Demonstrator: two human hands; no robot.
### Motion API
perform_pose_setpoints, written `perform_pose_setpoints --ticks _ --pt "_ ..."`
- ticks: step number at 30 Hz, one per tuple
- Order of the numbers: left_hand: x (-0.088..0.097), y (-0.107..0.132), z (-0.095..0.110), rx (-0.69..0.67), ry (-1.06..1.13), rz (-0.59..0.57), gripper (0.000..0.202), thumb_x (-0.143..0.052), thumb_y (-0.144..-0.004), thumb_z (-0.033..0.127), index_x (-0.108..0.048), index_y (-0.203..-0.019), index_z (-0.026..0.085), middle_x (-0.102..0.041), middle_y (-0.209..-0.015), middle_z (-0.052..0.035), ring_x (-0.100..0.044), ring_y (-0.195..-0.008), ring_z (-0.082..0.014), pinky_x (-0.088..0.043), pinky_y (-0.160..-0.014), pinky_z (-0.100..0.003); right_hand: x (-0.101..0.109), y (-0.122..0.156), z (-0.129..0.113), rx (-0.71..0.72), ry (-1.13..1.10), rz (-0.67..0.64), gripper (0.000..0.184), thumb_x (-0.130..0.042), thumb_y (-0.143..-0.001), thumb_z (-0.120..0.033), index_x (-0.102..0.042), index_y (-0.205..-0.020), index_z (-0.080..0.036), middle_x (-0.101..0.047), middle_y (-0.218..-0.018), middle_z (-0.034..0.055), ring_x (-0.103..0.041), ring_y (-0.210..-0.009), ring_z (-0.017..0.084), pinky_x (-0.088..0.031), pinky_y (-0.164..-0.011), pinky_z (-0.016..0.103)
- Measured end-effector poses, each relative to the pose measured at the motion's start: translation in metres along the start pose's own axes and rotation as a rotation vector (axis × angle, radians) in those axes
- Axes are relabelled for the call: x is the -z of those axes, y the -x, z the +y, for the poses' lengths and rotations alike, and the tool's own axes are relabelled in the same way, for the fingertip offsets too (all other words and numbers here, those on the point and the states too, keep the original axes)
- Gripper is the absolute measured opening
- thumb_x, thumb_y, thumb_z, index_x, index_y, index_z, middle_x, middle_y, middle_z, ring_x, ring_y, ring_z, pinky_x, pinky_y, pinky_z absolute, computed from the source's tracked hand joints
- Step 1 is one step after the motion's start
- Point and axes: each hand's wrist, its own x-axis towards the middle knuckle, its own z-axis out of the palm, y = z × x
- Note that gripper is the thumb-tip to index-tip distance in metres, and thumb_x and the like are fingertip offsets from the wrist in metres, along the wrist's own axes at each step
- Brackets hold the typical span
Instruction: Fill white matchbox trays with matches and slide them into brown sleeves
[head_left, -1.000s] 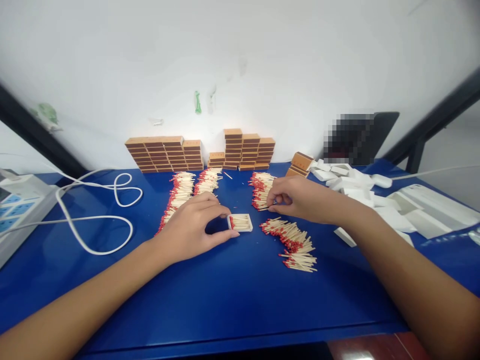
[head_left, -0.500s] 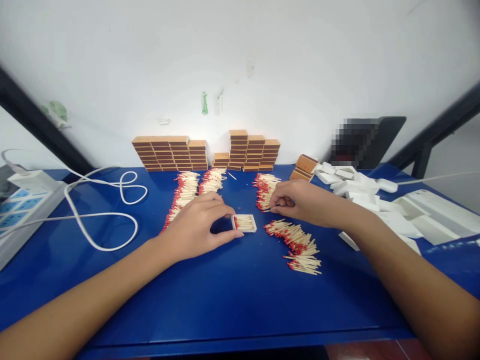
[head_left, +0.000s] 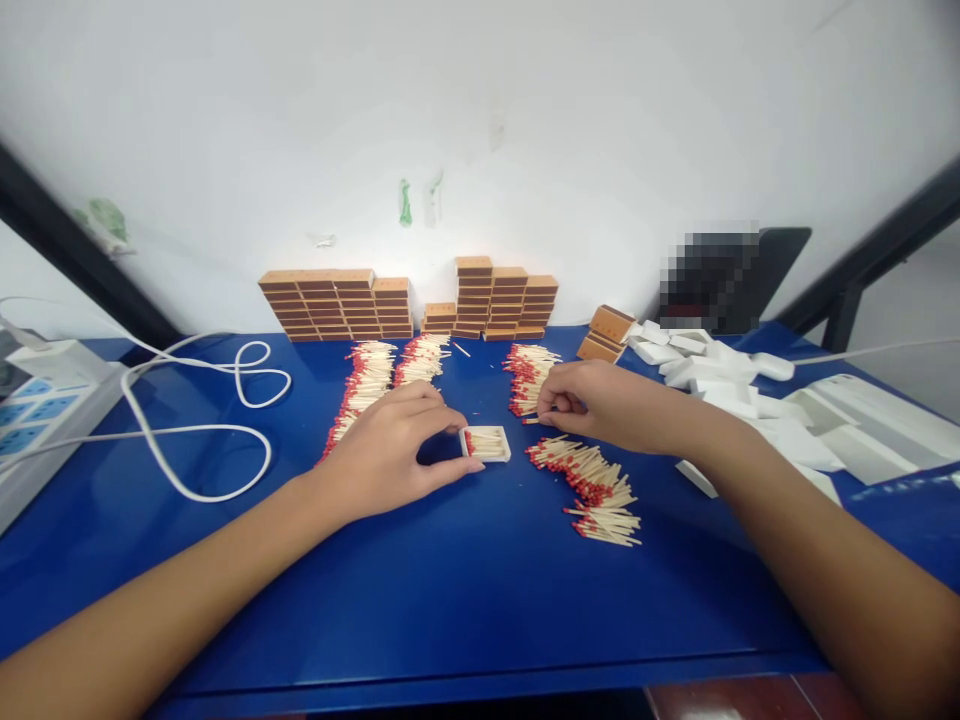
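Between the thumb and fingers of my left hand (head_left: 401, 440) is a small white matchbox tray (head_left: 505, 447), resting on the table with red-tipped matches (head_left: 486, 443) inside. My right hand (head_left: 574, 395) is closed in a pinch on a match (head_left: 532, 421) at the near end of a matchstick row (head_left: 531, 372). Its red head points left. Closer to me, a second matchstick heap (head_left: 592, 475) curves across the blue table (head_left: 450, 590). Two more rows of matches (head_left: 369, 375) lie beyond my left hand, which partly hides them.
Brown matchboxes (head_left: 330, 305) stand stacked against the wall, with more stacks (head_left: 506, 300) beside them. Two matchboxes (head_left: 604, 335) lean at the right. White empty trays (head_left: 720, 375) are piled farther right. At left are a white cable (head_left: 202, 428) and a power strip (head_left: 67, 420).
The whole view has shifted very slightly. My right fingertips have drawn back a little, and the pinched match shows more clearly. My left hand stays at the tray.
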Motion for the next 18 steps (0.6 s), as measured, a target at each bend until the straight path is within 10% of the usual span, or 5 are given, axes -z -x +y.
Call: perform_pose_setpoints --ticks 18 --pt "0.001 -0.001 0.002 -0.027 -0.005 0.026 0.032 -0.08 -0.093 0.049 -0.075 -0.102 0.018 -0.076 -0.092 -0.0058 -0.07 -0.094 -0.0252 -0.058 -0.084 -0.04 -0.032 0.003 -0.043 0.212 -0.217 0.112 0.011 -0.062 -0.101 -0.024 -0.069 -0.094 -0.02 -0.062 -0.082 0.0008 -0.054 -0.073 0.015 -0.039 -0.067 0.029"
